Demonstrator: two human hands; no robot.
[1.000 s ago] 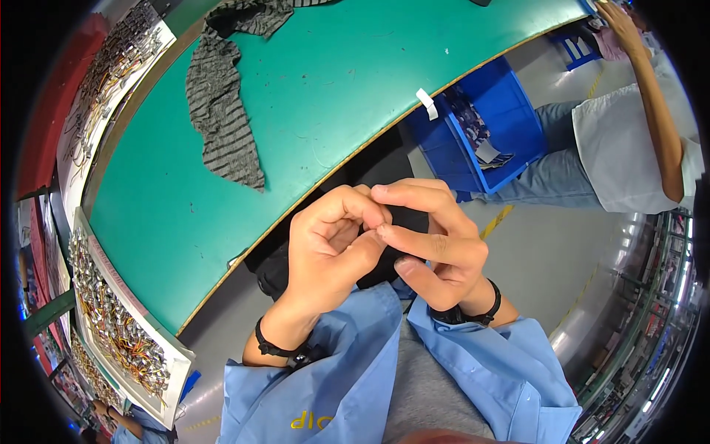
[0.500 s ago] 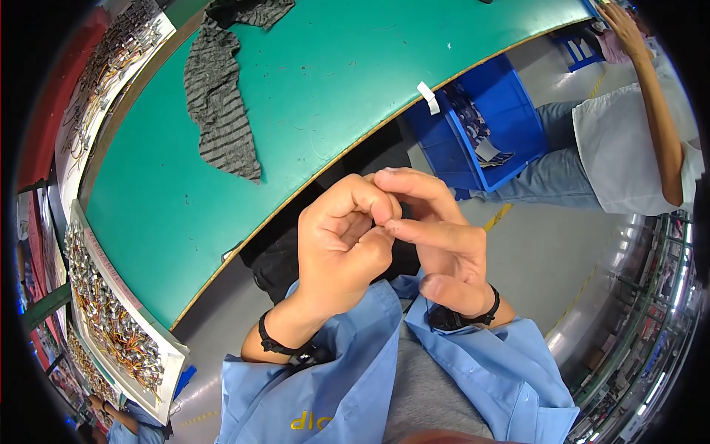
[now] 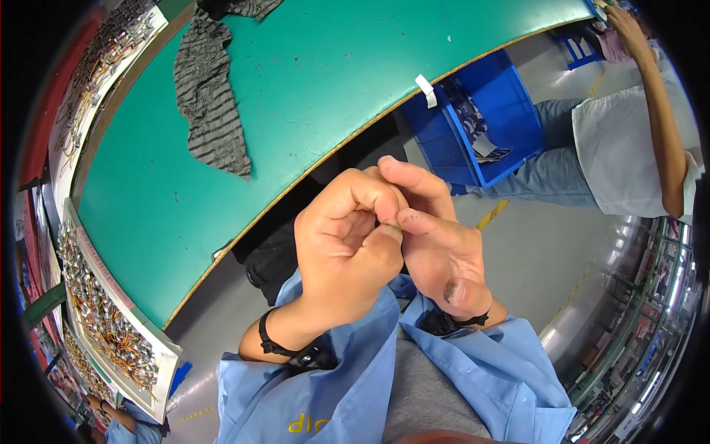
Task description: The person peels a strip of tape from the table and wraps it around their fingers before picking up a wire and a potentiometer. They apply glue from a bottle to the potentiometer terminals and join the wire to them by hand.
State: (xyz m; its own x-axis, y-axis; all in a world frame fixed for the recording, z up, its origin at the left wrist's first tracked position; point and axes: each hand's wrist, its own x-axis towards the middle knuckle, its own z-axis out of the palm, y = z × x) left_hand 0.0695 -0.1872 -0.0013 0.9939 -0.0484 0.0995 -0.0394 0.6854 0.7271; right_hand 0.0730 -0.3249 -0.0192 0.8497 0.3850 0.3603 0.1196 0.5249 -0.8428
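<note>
My left hand (image 3: pixel 344 244) is closed, its thumb and forefinger pinched together in front of my body. What they hold, if anything, is too small or hidden. My right hand (image 3: pixel 451 240) meets it from the right, two of its digits bent round the left fingertips, a lower one curled apart. Dark smudges mark the right fingertips. Both hands are above the floor, off the near edge of the green table (image 3: pixel 310 81). On that table, out of reach of the fingers, lies a grey-and-black striped cloth (image 3: pixel 214 111).
A blue bin (image 3: pixel 510 118) with patterned pieces in it stands beyond the table edge, near a person (image 3: pixel 629 140) in a pale top. A white tag (image 3: pixel 426 90) hangs at the edge. Left, a white tray (image 3: pixel 159 399) holds many small wired metal parts (image 3: pixel 111 318).
The right hand has closed in on the left, its digits now overlapping the left fingertips more. The lower right digit has turned, showing its smudged tip. The view has shifted slightly.
</note>
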